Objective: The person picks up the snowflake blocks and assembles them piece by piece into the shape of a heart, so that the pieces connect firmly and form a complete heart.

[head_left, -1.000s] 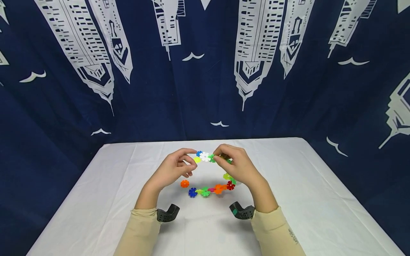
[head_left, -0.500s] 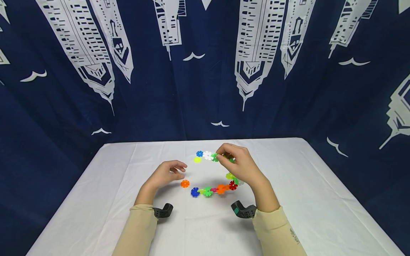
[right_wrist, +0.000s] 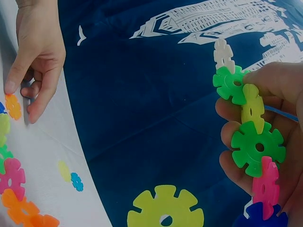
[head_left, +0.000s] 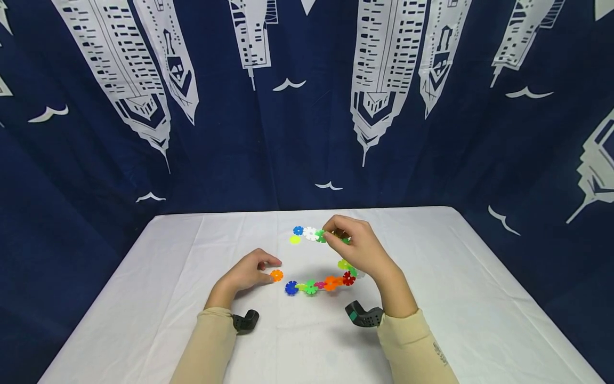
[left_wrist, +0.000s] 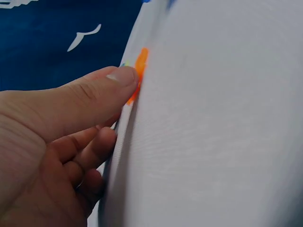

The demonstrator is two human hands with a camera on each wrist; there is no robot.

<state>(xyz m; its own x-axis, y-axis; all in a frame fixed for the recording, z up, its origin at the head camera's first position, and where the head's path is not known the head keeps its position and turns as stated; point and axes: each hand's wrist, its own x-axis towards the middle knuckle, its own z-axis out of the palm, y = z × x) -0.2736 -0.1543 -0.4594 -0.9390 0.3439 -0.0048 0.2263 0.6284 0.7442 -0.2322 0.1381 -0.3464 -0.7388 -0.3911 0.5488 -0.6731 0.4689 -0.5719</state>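
My right hand (head_left: 361,246) holds up a chain of linked plastic snowflake discs, pinching it near the green disc (right_wrist: 232,85) behind the white end disc (head_left: 310,233). The chain curves round to the front, where a dark blue disc (head_left: 291,288) forms its other end. Beside that end, a loose orange snowflake disc (head_left: 276,276) lies on the white table. My left hand (head_left: 245,273) is down at this disc; its thumb touches the edge in the left wrist view, while the index finger extends past it. Part of the chain is hidden behind my right hand.
Farther back on the table (head_left: 192,234) lie a loose blue disc (head_left: 298,230) and a loose yellow disc (head_left: 295,240). A navy curtain (head_left: 297,133) with white building prints hangs behind the table. Both forearms wear black wrist cameras.
My left hand has left the white end of the chain and come down to the loose orange disc. The right hand has shifted slightly right and still holds the chain.
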